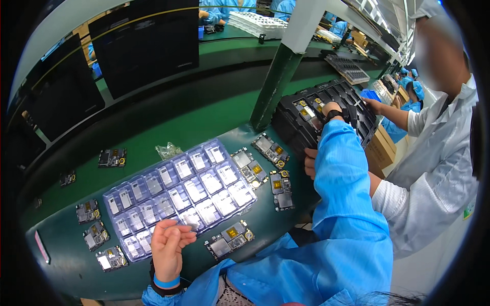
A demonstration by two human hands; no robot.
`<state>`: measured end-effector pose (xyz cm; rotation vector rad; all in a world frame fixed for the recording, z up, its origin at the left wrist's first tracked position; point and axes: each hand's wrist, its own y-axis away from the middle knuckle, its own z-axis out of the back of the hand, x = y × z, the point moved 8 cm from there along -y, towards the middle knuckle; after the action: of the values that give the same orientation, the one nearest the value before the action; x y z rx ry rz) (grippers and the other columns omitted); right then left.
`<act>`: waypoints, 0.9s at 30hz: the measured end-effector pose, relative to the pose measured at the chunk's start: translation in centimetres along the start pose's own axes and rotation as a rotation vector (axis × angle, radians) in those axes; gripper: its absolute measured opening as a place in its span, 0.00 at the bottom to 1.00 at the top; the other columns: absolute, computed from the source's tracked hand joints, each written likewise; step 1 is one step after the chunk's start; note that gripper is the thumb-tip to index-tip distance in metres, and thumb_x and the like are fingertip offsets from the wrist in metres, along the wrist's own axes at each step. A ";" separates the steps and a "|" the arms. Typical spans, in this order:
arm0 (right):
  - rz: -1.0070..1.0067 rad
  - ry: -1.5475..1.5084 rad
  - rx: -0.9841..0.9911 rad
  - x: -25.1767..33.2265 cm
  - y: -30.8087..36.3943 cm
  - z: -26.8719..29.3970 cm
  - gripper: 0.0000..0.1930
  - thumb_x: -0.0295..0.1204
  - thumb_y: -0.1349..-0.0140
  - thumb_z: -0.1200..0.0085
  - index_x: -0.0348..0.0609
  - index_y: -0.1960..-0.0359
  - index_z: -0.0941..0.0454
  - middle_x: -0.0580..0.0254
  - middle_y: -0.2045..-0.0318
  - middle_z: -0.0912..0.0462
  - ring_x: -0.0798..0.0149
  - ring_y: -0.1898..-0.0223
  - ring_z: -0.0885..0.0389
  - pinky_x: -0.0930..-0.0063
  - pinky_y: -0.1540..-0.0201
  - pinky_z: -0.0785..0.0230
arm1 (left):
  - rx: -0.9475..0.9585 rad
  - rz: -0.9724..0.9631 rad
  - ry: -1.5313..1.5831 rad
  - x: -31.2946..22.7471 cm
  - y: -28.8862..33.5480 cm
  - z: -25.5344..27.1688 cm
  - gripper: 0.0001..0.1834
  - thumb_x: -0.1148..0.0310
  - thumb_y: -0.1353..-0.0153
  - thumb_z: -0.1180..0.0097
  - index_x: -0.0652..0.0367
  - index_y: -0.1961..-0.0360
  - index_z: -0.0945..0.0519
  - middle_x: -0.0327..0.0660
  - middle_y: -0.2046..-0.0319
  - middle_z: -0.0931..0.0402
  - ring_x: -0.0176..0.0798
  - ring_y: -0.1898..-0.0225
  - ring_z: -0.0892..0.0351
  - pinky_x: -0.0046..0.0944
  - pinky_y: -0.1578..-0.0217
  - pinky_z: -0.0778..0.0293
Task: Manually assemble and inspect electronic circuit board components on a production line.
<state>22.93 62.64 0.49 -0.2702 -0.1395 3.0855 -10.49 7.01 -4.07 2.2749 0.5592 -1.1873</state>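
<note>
Over the near edge of a clear plastic tray (pixel 223 162), my left hand (pixel 169 247) has its thumb and fingers pressed together. A small greyish piece shows by its fingertips; whether it is held is unclear. Flat silvery parts (pixel 210 182) sit in the tray's compartments. My right hand (pixel 332 108) reaches into a black compartment tray (pixel 341 94) at the right, its fingers mostly hidden. Circuit boards (pixel 306 111) with yellow patches lie in that tray beside it. A co-worker's hands (pixel 309 163) are at the black tray's sides.
Loose circuit boards (pixel 230 238) lie around the clear tray on the green table (pixel 66 265). Crumpled clear plastic (pixel 168 150) lies behind it. A green-and-white post (pixel 279 84) rises beside the black tray. The co-worker (pixel 423 188) stands close at the right.
</note>
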 end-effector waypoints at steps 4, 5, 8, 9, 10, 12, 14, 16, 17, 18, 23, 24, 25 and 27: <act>-0.013 -0.018 -0.074 -3.1 -2.8 -0.2 0.13 0.35 0.46 0.54 0.45 0.66 0.19 0.52 0.61 0.21 0.54 0.57 0.23 0.62 0.56 0.31 | 0.020 0.028 0.013 0.1 0.1 0.0 0.08 0.73 0.39 0.56 0.62 0.59 0.35 0.49 0.69 0.25 0.40 0.69 0.22 0.37 0.68 0.23; -0.022 -0.056 -0.073 -3.9 -2.6 0.6 0.13 0.35 0.46 0.54 0.45 0.66 0.19 0.53 0.61 0.21 0.54 0.57 0.23 0.62 0.56 0.31 | 0.017 0.029 0.016 0.1 0.1 0.2 0.08 0.73 0.39 0.56 0.62 0.59 0.35 0.49 0.69 0.25 0.40 0.69 0.22 0.37 0.68 0.23; -0.030 -0.115 -0.047 -5.6 -2.5 2.0 0.13 0.35 0.46 0.54 0.45 0.67 0.19 0.53 0.62 0.21 0.55 0.58 0.22 0.62 0.58 0.31 | 0.049 0.034 0.019 0.1 0.1 0.1 0.06 0.74 0.38 0.57 0.63 0.60 0.34 0.48 0.68 0.25 0.39 0.68 0.23 0.37 0.65 0.25; -0.032 -0.116 -0.034 -5.8 -2.5 2.0 0.13 0.35 0.46 0.54 0.45 0.67 0.19 0.53 0.62 0.21 0.55 0.59 0.22 0.61 0.58 0.31 | 0.032 0.043 0.003 0.1 0.0 0.3 0.06 0.74 0.38 0.57 0.63 0.61 0.33 0.48 0.68 0.25 0.39 0.68 0.23 0.36 0.65 0.25; -0.031 -0.110 -0.025 -5.8 -2.5 1.8 0.13 0.35 0.46 0.54 0.45 0.67 0.19 0.53 0.62 0.20 0.55 0.59 0.22 0.61 0.58 0.30 | 0.015 0.051 -0.013 0.2 -0.1 0.4 0.06 0.74 0.38 0.57 0.63 0.61 0.33 0.48 0.68 0.25 0.39 0.68 0.23 0.36 0.65 0.25; -0.018 -0.085 -0.009 -5.7 -2.6 1.7 0.12 0.35 0.46 0.54 0.45 0.67 0.19 0.54 0.63 0.20 0.56 0.60 0.22 0.61 0.59 0.30 | 0.021 0.051 -0.003 0.3 -0.2 0.5 0.06 0.74 0.38 0.57 0.63 0.61 0.33 0.48 0.68 0.25 0.39 0.68 0.23 0.36 0.65 0.25; 0.005 -0.041 0.005 -4.7 -2.8 1.4 0.12 0.35 0.46 0.54 0.46 0.68 0.19 0.54 0.64 0.20 0.56 0.60 0.22 0.61 0.60 0.30 | 0.011 0.051 0.003 0.3 0.0 0.8 0.06 0.74 0.38 0.57 0.63 0.61 0.33 0.48 0.68 0.25 0.39 0.68 0.23 0.36 0.65 0.25; 0.041 0.053 0.009 -3.4 -3.6 0.4 0.12 0.35 0.46 0.54 0.46 0.68 0.19 0.55 0.64 0.20 0.56 0.61 0.21 0.61 0.61 0.30 | 0.014 0.039 -0.011 -0.1 -0.1 0.7 0.06 0.74 0.38 0.57 0.63 0.62 0.33 0.49 0.68 0.25 0.39 0.67 0.23 0.37 0.64 0.25; 0.056 0.136 -0.001 -2.9 -3.8 0.1 0.12 0.35 0.46 0.54 0.46 0.68 0.19 0.55 0.64 0.20 0.57 0.61 0.21 0.61 0.61 0.30 | -0.005 0.034 -0.010 -0.2 -0.1 0.8 0.06 0.74 0.38 0.57 0.63 0.62 0.33 0.49 0.68 0.25 0.39 0.67 0.23 0.37 0.64 0.25; 0.064 0.271 -0.046 -2.3 -4.3 0.0 0.12 0.35 0.46 0.54 0.46 0.69 0.19 0.55 0.65 0.20 0.57 0.61 0.21 0.61 0.61 0.29 | -0.001 0.038 -0.027 0.0 -0.1 0.8 0.06 0.73 0.39 0.56 0.62 0.62 0.33 0.48 0.68 0.25 0.40 0.68 0.23 0.37 0.65 0.24; 0.037 -0.097 -1.149 -3.1 2.2 19.5 0.07 0.32 0.49 0.53 0.46 0.76 0.22 0.54 0.77 0.21 0.52 0.75 0.21 0.61 0.76 0.30 | 0.096 0.038 -0.034 0.0 0.0 0.9 0.07 0.74 0.38 0.57 0.62 0.60 0.32 0.48 0.65 0.25 0.41 0.65 0.23 0.39 0.62 0.25; 0.153 -0.397 -1.311 0.2 11.5 26.2 0.07 0.32 0.47 0.53 0.45 0.76 0.24 0.50 0.81 0.23 0.55 0.80 0.23 0.63 0.77 0.30 | 0.096 0.034 -0.020 -0.3 0.1 1.0 0.07 0.74 0.38 0.57 0.62 0.60 0.32 0.48 0.65 0.25 0.41 0.64 0.23 0.39 0.62 0.25; 0.261 -0.638 -1.203 0.5 14.2 29.2 0.06 0.31 0.44 0.51 0.43 0.72 0.24 0.52 0.81 0.23 0.65 0.82 0.25 0.73 0.77 0.30 | 0.110 0.025 -0.011 -0.6 0.2 0.8 0.07 0.75 0.38 0.58 0.62 0.60 0.32 0.48 0.65 0.25 0.41 0.63 0.23 0.39 0.61 0.25; 0.526 -1.218 -1.425 4.4 23.5 30.6 0.04 0.27 0.42 0.49 0.39 0.70 0.25 0.58 0.80 0.22 0.74 0.81 0.27 0.83 0.77 0.33 | 0.077 0.011 -0.016 -0.6 0.3 1.3 0.08 0.75 0.38 0.58 0.62 0.57 0.33 0.49 0.62 0.26 0.40 0.62 0.24 0.38 0.61 0.25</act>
<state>12.44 36.88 27.54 1.7224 -2.4034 2.2620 -11.45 5.88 -4.09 2.3276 0.5015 -1.2408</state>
